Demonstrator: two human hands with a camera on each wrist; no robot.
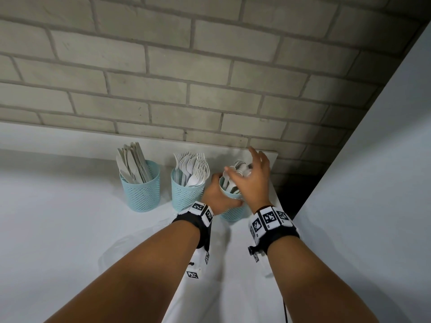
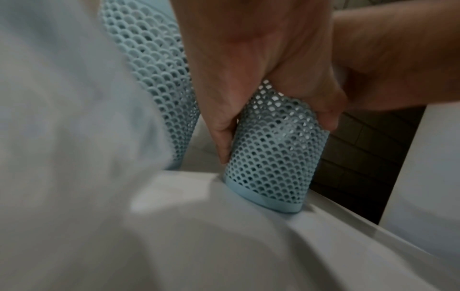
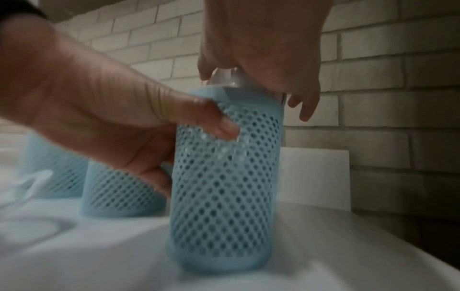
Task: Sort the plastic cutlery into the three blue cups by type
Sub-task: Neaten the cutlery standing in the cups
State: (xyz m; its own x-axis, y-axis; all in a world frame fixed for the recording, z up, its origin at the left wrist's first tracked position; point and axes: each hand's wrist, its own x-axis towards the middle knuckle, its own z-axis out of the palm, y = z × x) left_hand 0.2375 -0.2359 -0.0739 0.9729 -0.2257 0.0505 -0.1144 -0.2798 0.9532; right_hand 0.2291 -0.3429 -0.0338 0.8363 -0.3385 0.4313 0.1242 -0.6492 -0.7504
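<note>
The spoon cup (image 1: 233, 214), at the tabletop's (image 1: 70, 217) right edge, is being gripped by the left hand (image 1: 218, 198) so it isn't tipped. Spoons (image 1: 235, 173) are being pressed down w/ the right hand (image 1: 253, 180), fingers spread.

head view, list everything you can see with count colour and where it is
mesh cups: three, light blue, in a row on the table near the wall
knives: a bunch, off-white, in the leftmost cup
forks: a bunch, white, in the middle cup
spoons: a bunch, white, in the rightmost cup
table: one, white
brick wall: grey-white, behind the table
wrist bands: two, black with white markers
hands: left hand grips the rightmost cup; right hand on the spoons at its top
</note>
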